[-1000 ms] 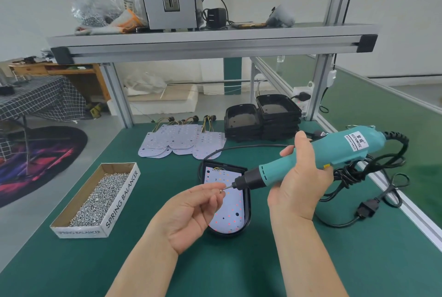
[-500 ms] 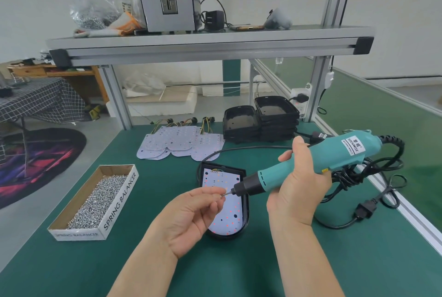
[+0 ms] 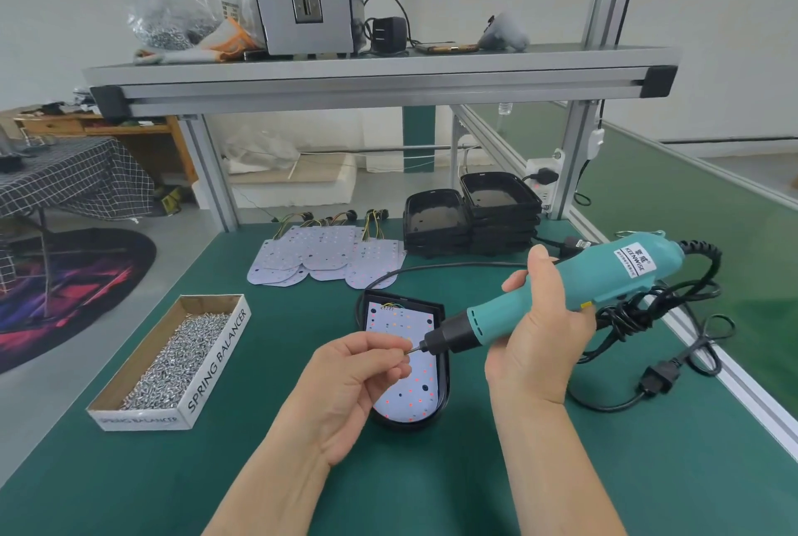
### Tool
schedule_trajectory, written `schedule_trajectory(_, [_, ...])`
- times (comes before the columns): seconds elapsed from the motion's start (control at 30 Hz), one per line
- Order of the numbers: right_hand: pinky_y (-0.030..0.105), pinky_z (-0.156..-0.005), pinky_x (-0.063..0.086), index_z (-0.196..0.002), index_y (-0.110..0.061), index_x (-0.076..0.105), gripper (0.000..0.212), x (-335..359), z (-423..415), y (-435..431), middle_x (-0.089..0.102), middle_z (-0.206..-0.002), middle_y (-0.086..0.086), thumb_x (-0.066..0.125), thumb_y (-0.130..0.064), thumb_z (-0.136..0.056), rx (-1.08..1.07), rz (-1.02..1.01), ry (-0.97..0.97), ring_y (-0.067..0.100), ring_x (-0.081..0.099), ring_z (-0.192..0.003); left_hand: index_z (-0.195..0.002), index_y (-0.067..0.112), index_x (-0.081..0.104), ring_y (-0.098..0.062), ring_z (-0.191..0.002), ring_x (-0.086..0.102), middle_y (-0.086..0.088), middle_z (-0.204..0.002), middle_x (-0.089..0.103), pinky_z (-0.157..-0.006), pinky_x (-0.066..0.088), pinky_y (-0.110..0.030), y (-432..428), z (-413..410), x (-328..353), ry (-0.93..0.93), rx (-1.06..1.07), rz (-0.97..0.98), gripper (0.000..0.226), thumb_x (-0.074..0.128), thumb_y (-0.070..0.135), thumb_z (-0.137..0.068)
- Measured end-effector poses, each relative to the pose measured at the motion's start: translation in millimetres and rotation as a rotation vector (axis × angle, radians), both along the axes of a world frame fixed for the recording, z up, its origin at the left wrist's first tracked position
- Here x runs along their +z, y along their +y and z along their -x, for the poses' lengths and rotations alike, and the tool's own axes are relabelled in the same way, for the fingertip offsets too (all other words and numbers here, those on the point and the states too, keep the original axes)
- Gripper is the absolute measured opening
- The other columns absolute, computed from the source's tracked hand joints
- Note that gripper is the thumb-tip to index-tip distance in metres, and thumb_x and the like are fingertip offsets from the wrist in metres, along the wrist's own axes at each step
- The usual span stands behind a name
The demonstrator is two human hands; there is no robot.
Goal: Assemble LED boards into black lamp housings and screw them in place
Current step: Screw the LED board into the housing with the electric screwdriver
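The green tabletop (image 3: 561, 470) is seen filling the lower part of the view, and an aluminium shelf (image 3: 380, 77) is mounted across it at the far edge. At the left of the tabletop an open cardboard box (image 3: 216, 367) is set, filled with small silver screws. At the far side two stacks of empty black housings (image 3: 470, 220) are placed side by side, and just to their left a spread of loose LED boards (image 3: 324, 254) is laid flat, overlapping, with coloured wires at their far ends. Near the middle of the tabletop a single black housing (image 3: 445, 388) is laid open side up, and an LED board (image 3: 410, 388) is seated inside it, with its wires at the far end. Above this housing a teal electric screwdriver (image 3: 604, 280) is held tilted, its black nose pointed down and to the left and its black cord (image 3: 656, 380) trailed in loops onto the tabletop at the right. The screwdriver body is gripped by the right hand (image 3: 539, 345), whose fingers are wrapped around it with the thumb raised along the top. The left hand (image 3: 354, 380) is held palm up just beside the tool's tip, with its fingers curled narrowly inward, and a screw (image 3: 409, 353), barely visible, is pinched between the thumb and forefinger against the end of the bit.
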State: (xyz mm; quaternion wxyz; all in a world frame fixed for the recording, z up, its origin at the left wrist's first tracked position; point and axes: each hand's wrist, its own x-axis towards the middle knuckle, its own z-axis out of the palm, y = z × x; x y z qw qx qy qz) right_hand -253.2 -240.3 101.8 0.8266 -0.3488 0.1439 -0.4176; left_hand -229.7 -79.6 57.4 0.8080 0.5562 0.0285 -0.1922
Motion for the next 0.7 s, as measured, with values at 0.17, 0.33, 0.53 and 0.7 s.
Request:
schedule_trajectory(0.17, [0.031, -0.065, 0.037, -0.057, -0.032, 0.061, 0.031, -2, -2, -1, 0.049, -0.059, -0.004, 0.07, -0.021, -0.085, 0.037, 0.073, -0.036, 0.013, 0.046, -0.062, -0.074, -0.003, 0.078, -0.016, -0.058, 0.067, -0.015, -0.07, 0.067, -0.055, 0.054, -0.016, 0, 0, -4, 0.071, -0.05, 0.024, 0.02, 0.063, -0.012, -0.084])
schedule_trajectory(0.33, [0.023, -0.054, 0.039, -0.075, -0.025, 0.052, 0.024, -4, -8, -3, 0.052, -0.056, -0.003, 0.072, -0.017, -0.087, -0.059, -0.048, 0.036, 0.012, 0.048, -0.053, -0.083, -0.005, 0.078, -0.018, -0.065, 0.07, -0.016, -0.076, 0.07, -0.061, 0.056, -0.017, -2, 2, -7, 0.038, -0.036, 0.026, 0.011, 0.072, -0.005, -0.074])
schedule_trajectory(0.53, [0.023, -0.053, 0.04, -0.077, -0.021, 0.053, 0.022, -3, -14, -10, 0.053, -0.055, -0.004, 0.073, -0.018, -0.084, -0.078, 0.01, 0.024, 0.012, 0.049, -0.052, -0.102, -0.001, 0.071, -0.017, -0.057, 0.065, -0.013, -0.072, 0.069, -0.051, 0.053, -0.02, 15, -12, -3, 0.008, 0.01, -0.109, 0.045, 0.08, 0.029, -0.069])
schedule_trajectory(0.7, [0.021, -0.051, 0.042, -0.066, -0.021, 0.056, 0.021, -17, -17, -3, 0.052, -0.052, -0.004, 0.073, -0.019, -0.078, -0.079, 0.186, 0.047, 0.012, 0.049, -0.05, -0.088, 0.004, 0.069, -0.015, -0.051, 0.032, 0.003, -0.059, 0.04, -0.045, 0.024, -0.023, 28, -47, -23, 0.0, 0.244, -0.578, 0.046, 0.073, 0.05, -0.084])
